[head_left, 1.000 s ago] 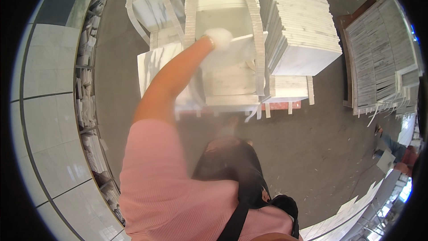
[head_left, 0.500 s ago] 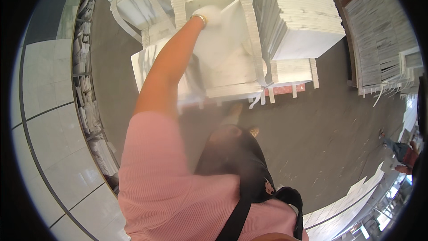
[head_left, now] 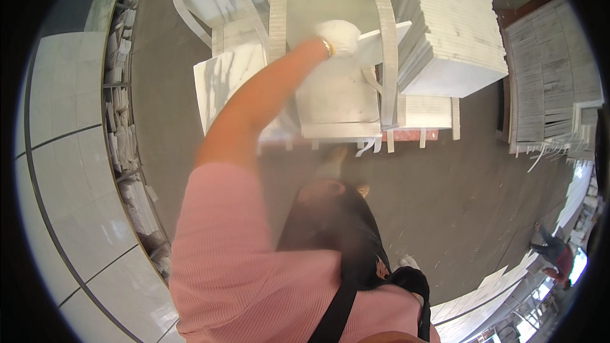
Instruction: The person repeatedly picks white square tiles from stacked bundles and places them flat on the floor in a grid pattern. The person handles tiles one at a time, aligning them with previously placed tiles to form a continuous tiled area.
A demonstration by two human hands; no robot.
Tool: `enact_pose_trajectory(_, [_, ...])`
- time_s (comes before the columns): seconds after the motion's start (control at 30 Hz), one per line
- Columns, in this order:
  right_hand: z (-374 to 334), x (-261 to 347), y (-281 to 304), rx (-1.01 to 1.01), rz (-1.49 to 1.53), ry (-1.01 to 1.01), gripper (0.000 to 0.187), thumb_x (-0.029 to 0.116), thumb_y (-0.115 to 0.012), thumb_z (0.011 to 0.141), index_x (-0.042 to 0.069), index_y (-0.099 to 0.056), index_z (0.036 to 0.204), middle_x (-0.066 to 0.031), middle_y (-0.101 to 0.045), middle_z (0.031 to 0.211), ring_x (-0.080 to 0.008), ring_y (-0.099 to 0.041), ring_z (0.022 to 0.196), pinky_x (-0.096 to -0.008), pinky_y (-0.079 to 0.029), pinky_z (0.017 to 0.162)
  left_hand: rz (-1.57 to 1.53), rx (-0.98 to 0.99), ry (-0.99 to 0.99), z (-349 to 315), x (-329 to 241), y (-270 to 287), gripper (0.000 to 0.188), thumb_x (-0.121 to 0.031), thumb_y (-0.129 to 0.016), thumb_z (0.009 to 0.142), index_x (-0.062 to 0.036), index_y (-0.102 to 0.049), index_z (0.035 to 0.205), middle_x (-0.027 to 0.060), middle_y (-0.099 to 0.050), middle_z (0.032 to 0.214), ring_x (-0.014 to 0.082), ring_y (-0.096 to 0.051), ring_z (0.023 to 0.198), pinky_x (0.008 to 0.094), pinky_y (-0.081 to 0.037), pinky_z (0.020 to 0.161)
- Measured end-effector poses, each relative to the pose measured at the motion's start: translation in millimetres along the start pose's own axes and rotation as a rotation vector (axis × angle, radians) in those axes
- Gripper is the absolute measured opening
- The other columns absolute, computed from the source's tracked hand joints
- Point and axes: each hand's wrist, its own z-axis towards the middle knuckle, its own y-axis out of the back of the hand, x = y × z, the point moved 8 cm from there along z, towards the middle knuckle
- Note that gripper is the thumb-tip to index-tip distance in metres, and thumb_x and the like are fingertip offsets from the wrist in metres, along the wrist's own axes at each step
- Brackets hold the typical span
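My left arm reaches forward over stacks of white marble tiles. My left hand (head_left: 341, 39), in a white glove with a bracelet at the wrist, is closed on the near end of a thin white marble tile (head_left: 370, 37). This tile stands out to the right from the hand, around a pale upright strip; whether it passes in front of or behind the strip I cannot tell. Below the hand lies a pale stacked block of tiles (head_left: 337, 101). A whitish gloved shape beside my black bag seems to be my right hand (head_left: 408, 261); its fingers are too small to read.
A tall stack of tiles (head_left: 457, 25) stands right of my left hand. Grey-veined tiles (head_left: 225, 76) stand to the left. A crate of stone strips (head_left: 553, 76) is at far right, with another person (head_left: 556, 257) below it. Stone scraps fill a rack (head_left: 121, 121) along the left.
My left hand has moved right and slightly down, carrying the tile rightward towards the tall stack. The whitish gloved shape has come into view beside the bag. The other person has shifted.
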Motion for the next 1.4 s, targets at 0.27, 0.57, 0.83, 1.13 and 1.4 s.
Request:
enact_pose_trajectory(0.27, [-8, 43, -41, 0.125, -1.159, 1.108, 0.031, 0.029, -0.06, 0.095, 0.01, -0.071, 0.116, -0.0212, -0.069, 0.12, -0.027, -0.066, 0.114, -0.0344, -0.051, 0.099, -0.375, -0.365, 0.042, -16, 31, -36, 0.033, -0.029, -0.061, 0.08, -0.0058, -0.078, 0.094, 0.0238, -0.072, 0.096, 0.041, -0.071, 0.088, 0.0504, -0.055, 0.081])
enact_pose_trajectory(0.57, [23, 65, -20, -0.001, -0.506, 0.163, 0.043, 0.025, -0.069, 0.091, -0.001, -0.068, 0.126, -0.014, -0.073, 0.12, -0.02, -0.068, 0.113, -0.0303, -0.051, 0.097, -0.276, -0.295, 0.173, -129, 10, -41, 0.026, -0.021, -0.055, 0.087, -0.0056, -0.075, 0.085, 0.0218, -0.072, 0.079, 0.0391, -0.071, 0.072, 0.0503, -0.056, 0.064])
enact_pose_trajectory(0.83, [-20, 250, -112, 0.094, -0.411, 0.46, 0.045, 0.014, -0.071, 0.087, -0.001, -0.065, 0.129, -0.0062, -0.07, 0.093, -0.0117, -0.061, 0.068, -0.0285, -0.051, 0.06, -0.055, -0.142, 0.125, -249, -20, -49, 0.028, -0.028, -0.058, 0.088, -0.006, -0.074, 0.088, 0.0197, -0.071, 0.075, 0.037, -0.071, 0.071, 0.049, -0.056, 0.062])
enact_pose_trajectory(1.13, [-154, 418, -309, 0.804, -0.439, 1.035, 0.075, 0.022, -0.077, 0.084, 0.002, -0.044, 0.149, -0.0152, -0.058, 0.138, -0.0218, -0.053, 0.129, -0.0336, -0.043, 0.107, -0.422, -0.129, 0.092, -409, -80, 12, 0.044, -0.039, -0.075, 0.077, -0.0066, -0.076, 0.107, 0.0182, -0.075, 0.096, 0.0317, -0.071, 0.086, 0.0383, -0.055, 0.082])
enact_pose_trajectory(1.4, [-262, 353, -369, 1.136, -0.755, 1.077, 0.042, 0.029, -0.072, 0.092, 0.002, -0.069, 0.124, -0.0101, -0.072, 0.117, -0.0191, -0.067, 0.105, -0.0311, -0.051, 0.094, -0.607, 0.104, 0.511, -546, -109, 66, 0.041, -0.024, -0.086, 0.07, -0.001, -0.076, 0.102, 0.0092, -0.076, 0.086, 0.0186, -0.07, 0.077, 0.0323, -0.056, 0.076])
